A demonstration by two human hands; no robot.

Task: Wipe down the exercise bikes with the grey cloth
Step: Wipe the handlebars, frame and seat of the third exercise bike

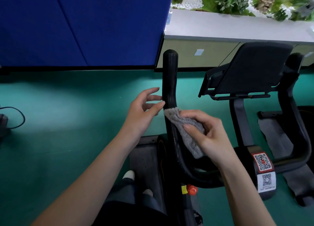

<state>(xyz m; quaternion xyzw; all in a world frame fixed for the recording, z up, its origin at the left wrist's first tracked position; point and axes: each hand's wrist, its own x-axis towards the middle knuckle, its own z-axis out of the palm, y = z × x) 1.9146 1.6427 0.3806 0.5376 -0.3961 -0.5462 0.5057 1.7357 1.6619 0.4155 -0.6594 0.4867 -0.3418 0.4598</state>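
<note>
Person is wearing dark grey trousers (126, 190), fabric bunching slightly above the feet. A darker, near-black garment (122, 212) is showing at the bottom edge; torso or lap, can't tell. A white shoe toe (129, 174) is poking out under one hem, and a second pale toe (148, 191) is showing lower, partly hidden. Left forearm (95, 171) and right forearm (241, 188) are showing bare to the frame edge. Left grip (141, 113) and right grip (209, 139) are going bare too; the right thumbnail is showing short and plain.
</note>
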